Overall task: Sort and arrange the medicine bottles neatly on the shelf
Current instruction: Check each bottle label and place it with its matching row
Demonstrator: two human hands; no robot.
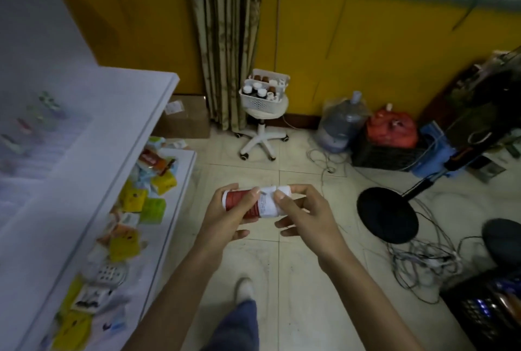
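Medicine bottle [255, 202] lies sideways in the air, just off the front edge of the shelf [158, 102]. The left hand [225, 218] and right hand [301, 215] each pinch one end in their grip. It looks like a check of the label. Next it must go left and stand up on the shelf.

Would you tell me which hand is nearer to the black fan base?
Right. The right hand pinches the white end of the bottle, toward the fan base; the left hand grips its red end, farther off.
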